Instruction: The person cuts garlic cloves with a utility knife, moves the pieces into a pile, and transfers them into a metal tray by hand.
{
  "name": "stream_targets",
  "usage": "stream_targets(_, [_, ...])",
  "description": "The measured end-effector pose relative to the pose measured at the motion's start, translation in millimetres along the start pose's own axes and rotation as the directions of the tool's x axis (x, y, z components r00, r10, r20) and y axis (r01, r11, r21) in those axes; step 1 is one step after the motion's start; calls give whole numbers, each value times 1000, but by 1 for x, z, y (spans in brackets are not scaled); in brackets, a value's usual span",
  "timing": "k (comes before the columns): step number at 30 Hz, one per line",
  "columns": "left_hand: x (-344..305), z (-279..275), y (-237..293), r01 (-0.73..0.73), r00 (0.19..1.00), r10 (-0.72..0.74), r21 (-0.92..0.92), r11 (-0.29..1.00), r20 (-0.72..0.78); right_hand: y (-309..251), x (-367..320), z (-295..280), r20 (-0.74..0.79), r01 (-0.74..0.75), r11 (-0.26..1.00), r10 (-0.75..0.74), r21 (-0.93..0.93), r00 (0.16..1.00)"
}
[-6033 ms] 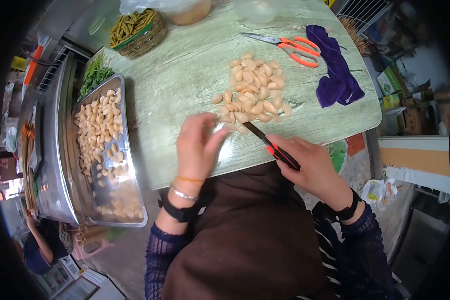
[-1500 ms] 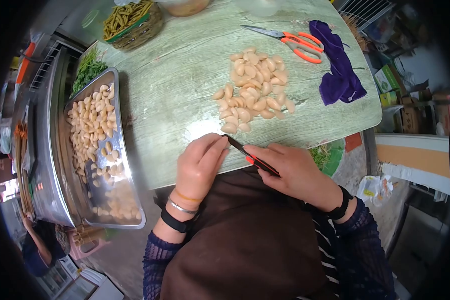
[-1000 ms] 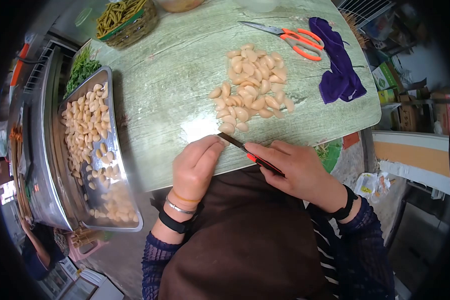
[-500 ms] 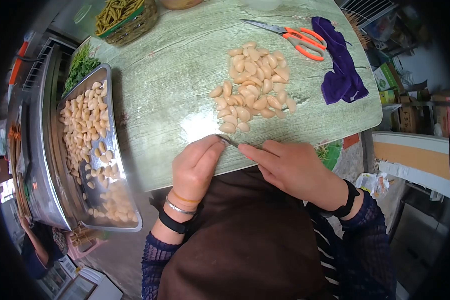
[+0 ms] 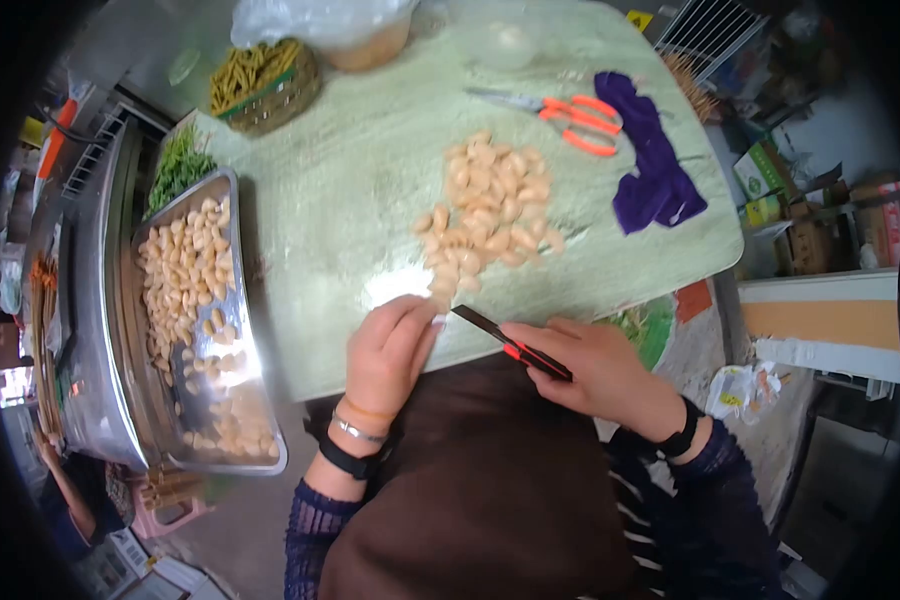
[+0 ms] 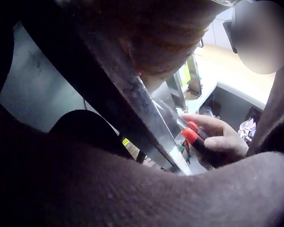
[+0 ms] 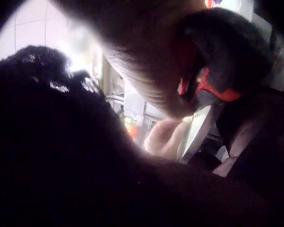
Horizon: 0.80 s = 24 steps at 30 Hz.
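Observation:
My left hand (image 5: pixel 385 350) pinches a small pale piece (image 5: pixel 439 319) at its fingertips, near the table's front edge; the fingers hide most of it. In my right hand (image 5: pixel 605 370) I grip a small knife (image 5: pixel 518 349) with a dark blade and a black and red handle. Its blade points toward the left fingertips, with a small gap between them. Just beyond the hands lies a pile of pale, clove-shaped pieces (image 5: pixel 490 200). In the left wrist view the knife's red and black handle (image 6: pixel 191 135) shows in the right hand.
A metal tray (image 5: pixel 260 390) of similar pieces stands to the left, beside green herbs (image 5: pixel 182 168). Scissors (image 5: pixel 575 122) and a purple cloth (image 5: pixel 655 170) lie at the right. At the back are a basket of green pods (image 5: pixel 270 95) and a bag-covered bowl (image 5: pixel 370 45).
Six seconds ago the left hand was at the pile with spread fingers; since then it pinches a piece. In the last half second the blade has moved away from the left fingertips.

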<state>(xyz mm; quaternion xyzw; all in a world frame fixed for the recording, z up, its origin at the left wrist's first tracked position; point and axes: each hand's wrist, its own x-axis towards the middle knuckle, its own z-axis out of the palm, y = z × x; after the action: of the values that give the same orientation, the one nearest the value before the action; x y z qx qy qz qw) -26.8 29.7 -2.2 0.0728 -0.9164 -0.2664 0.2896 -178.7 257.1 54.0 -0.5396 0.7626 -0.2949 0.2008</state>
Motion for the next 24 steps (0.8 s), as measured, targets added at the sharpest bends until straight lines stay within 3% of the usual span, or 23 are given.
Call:
stream_targets(2, [4, 2, 1, -6, 1000, 6, -1, 1000, 6, 7, -5, -11, -133, -36, 995, 48, 96, 990])
stream_targets(6, [17, 15, 0, 45, 999, -45, -36, 998, -4, 41, -4, -42, -446, -176, 984, 169, 27, 879])
stream_targets(9, [29, 20, 2, 98, 995, -99, -52, 994, -31, 90, 13, -59, -564, -186, 964, 49, -188, 824])
stream_targets(12, [30, 30, -6, 166, 984, -173, -119, 979, -51, 119, 34, -69, -625, -248, 936, 39, -251, 780])
stream_targets(16, [23, 26, -7, 159, 981, -174, -164, 974, -82, 122, 49, -69, -586, -367, 883, 136, -294, 798])
stream_targets(19, [21, 22, -9, 129, 982, -147, -147, 981, -117, 87, 51, -62, -581, -182, 869, -140, -461, 802])
stream_targets(21, [19, 23, -10, 114, 983, -129, -114, 987, -128, 48, 64, -35, -321, -6, 979, -61, -204, 945])
stream_targets(24, [21, 33, -10, 133, 986, -138, -55, 990, -96, 68, 102, -7, -329, 2, 969, -86, -248, 941])
